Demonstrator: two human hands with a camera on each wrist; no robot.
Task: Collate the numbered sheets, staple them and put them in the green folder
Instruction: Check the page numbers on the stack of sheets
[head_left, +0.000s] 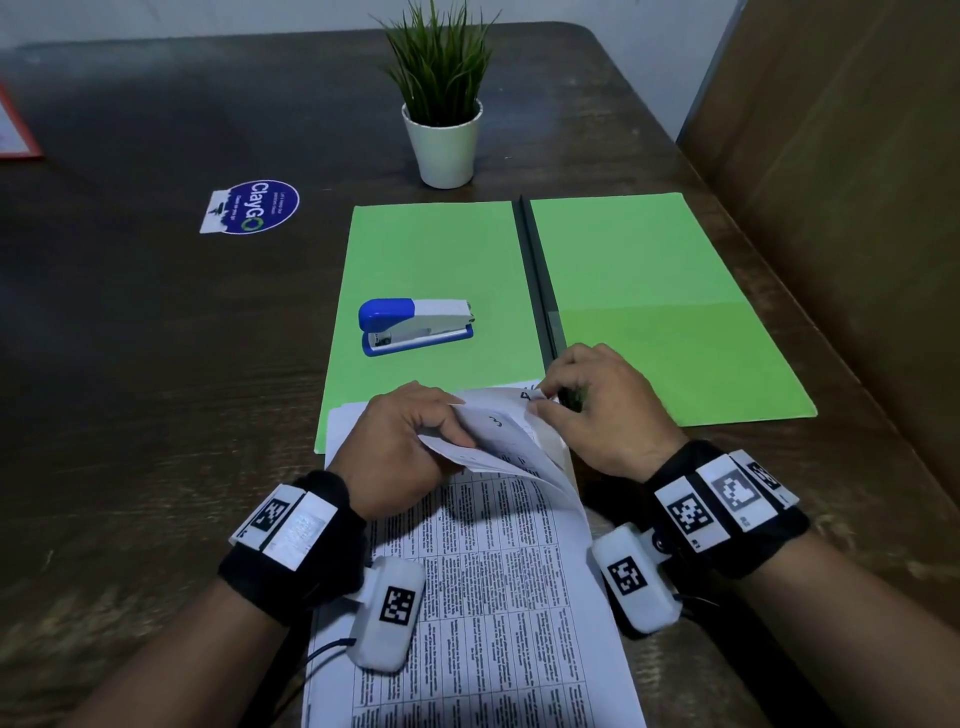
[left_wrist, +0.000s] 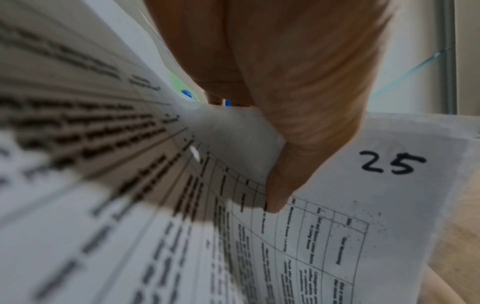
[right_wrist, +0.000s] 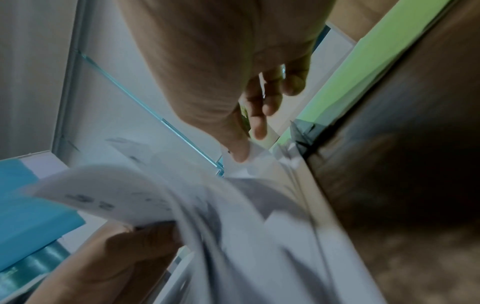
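One blue-and-white stapler (head_left: 415, 326) was seen lying on the left leaf of the green folder (head_left: 665, 291), which was spread open near the table's (head_left: 130, 338) right edge. The numbered sheets (head_left: 493, 571), printed with tables, lay at the near edge, overlapping the folder. Lifted upper sheets were gripped by the left hand (head_left: 400, 447); a corner marked 4 was pinched by the right hand (head_left: 597, 405).
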